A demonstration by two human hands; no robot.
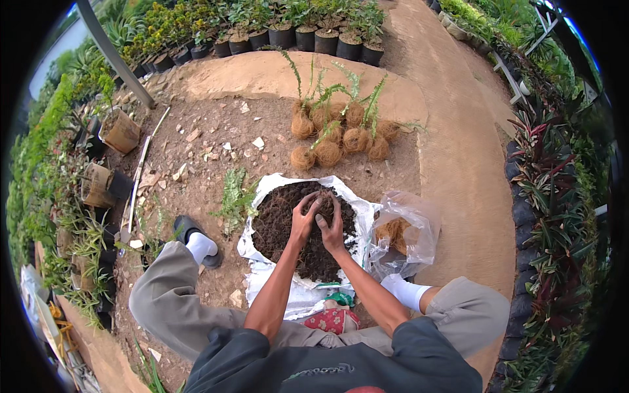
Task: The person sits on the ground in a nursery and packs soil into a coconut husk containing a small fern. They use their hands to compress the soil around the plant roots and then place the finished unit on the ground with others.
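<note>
Both hands are cupped over an open white woven sack (268, 182) with its rim rolled down, full of dark, fibrous soil (280, 221). My left hand (303, 217) curves around the near left side of a dark clump of soil and fibre (324, 202). From the opposite side my right hand (332, 227) presses on the same clump, thumbs towards each other. The fingers partly hide the clump, so its full shape cannot be seen. Right of the sack, a clear plastic bag (417, 216) holds brown coir fibre (395, 233).
Beyond the sack, several fibre-wrapped root balls (328, 154) with fern fronds (374, 103) stand grouped. Loose fern fronds (235, 196) lie left of the sack. Potted plants (282, 35) line the far edge; a concrete path (462, 196) runs along the right. Stone chips (194, 135) litter the ground.
</note>
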